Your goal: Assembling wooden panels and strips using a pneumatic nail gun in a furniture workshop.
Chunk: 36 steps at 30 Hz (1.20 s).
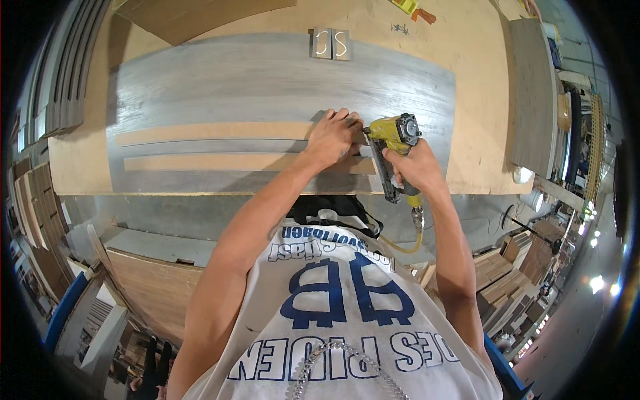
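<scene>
My right hand (419, 165) is wrapped around the handle of a yellow and black air nail gun (388, 130). The gun's nose sits beside the fingers of my left hand (335, 137). Those fingers are curled over the right end of the upper wooden strip (220, 131), and the fingertips are partly hidden. A second wooden strip (213, 163) lies parallel, nearer to me. Both strips have tan faces and rest on a wide grey wood panel (220, 80). From the gun's base, a yellow air hose (417, 243) loops down toward my body.
Two small grey blocks with white marks (331, 44) sit at the panel's far edge. Beneath the panel is a light plywood worktop (483, 133). Grey boards are stacked at left (63, 73), and another board (533, 93) stands at right. A brown sheet (193, 15) lies at the back.
</scene>
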Available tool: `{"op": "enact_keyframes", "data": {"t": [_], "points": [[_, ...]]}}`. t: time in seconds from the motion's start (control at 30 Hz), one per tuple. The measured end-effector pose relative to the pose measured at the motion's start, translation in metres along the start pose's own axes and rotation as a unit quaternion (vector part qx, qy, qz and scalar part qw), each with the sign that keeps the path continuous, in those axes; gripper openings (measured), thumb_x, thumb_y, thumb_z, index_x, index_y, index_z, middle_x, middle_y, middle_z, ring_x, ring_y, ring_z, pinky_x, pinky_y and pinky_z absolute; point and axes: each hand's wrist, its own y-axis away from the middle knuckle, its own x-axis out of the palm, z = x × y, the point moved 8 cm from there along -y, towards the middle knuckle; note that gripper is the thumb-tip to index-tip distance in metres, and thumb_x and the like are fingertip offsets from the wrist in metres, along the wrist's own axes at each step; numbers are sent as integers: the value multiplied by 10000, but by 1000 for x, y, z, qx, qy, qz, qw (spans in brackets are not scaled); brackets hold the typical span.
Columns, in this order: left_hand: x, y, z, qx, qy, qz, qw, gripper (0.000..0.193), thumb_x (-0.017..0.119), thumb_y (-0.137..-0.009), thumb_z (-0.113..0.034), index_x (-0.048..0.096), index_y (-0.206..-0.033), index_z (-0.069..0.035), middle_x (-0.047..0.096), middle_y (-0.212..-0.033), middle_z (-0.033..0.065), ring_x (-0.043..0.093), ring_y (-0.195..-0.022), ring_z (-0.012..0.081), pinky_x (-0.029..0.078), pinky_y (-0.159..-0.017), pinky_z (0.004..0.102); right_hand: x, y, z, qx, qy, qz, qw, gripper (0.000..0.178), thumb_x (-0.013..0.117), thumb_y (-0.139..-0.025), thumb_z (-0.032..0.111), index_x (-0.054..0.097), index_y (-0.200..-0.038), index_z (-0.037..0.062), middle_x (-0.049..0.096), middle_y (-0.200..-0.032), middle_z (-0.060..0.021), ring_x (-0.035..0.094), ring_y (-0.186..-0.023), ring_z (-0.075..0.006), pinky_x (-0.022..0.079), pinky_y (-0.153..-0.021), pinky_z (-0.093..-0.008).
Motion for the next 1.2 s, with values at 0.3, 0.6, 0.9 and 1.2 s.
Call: {"op": "enact_keyframes", "data": {"t": [0.3,0.6,0.9,1.2], "points": [[2,-3,0,-2,2,7,1000,474,769,-740,-289,660,-1146,-69,597,-1157,15,502,-1130,207,385,-951,388,-3,-4,-3,-7,-4,-1,1000,312,704,-838,257,654,-733,-33,633,-571,-84,645,-477,-173,520,-504,-326],[-10,6,-4,-2,-57,6,998,493,737,-815,-340,619,-1166,-14,583,-1150,90,492,-1149,289,381,-982,432,-41,-6,-19,16,17,-40,999,346,716,-805,267,661,-781,-74,681,-642,-162,704,-600,-249,545,-609,-380],[-62,165,7,-351,113,-231,900,227,612,-961,-214,640,-899,3,639,-855,140,606,-721,351,472,-635,451,-31,-11,-2,-158,359,-222,893,350,692,-868,215,643,-1164,36,655,-1136,-202,652,-1007,-373,526,-879,-462],[40,198,-10,-474,590,-470,455,364,493,-1026,-284,567,-1144,53,683,-1084,236,705,-960,317,586,-862,427,67,-34,11,-530,247,54,810,606,711,-805,128,508,-1374,86,564,-1335,-124,536,-1215,-325,438,-995,-448]]}}
